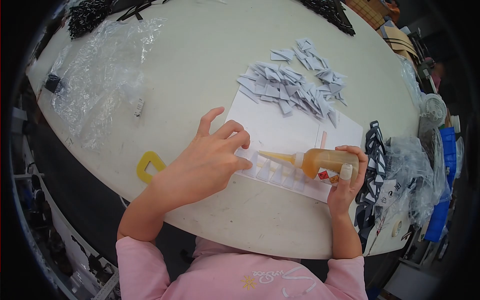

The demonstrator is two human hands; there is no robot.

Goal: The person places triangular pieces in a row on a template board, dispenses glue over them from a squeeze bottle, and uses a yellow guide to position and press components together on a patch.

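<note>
My right hand (348, 180) is wrapped round a clear bottle of amber liquid (325, 162), which lies nearly level with its long nozzle pointing left. Beneath the nozzle, a row of small white pieces (276, 175) rests along the near edge of a white sheet (290, 130). My left hand (215, 155) is at the left end of that row, its thumb and index finger bent toward the pieces; whether anything is between the fingertips is too small to tell. Beyond the bottle, a heap of cut white pieces (290, 90) covers the far part of the sheet.
A yellow ring-shaped object (143, 167) lies left of my left forearm. Crumpled clear plastic (100, 85) spreads over the table's (200, 65) far left. Dark strips (371, 175) and more plastic (410, 175) lie at the right. A small fan (434, 109) and blue bin (446, 165) stand beyond.
</note>
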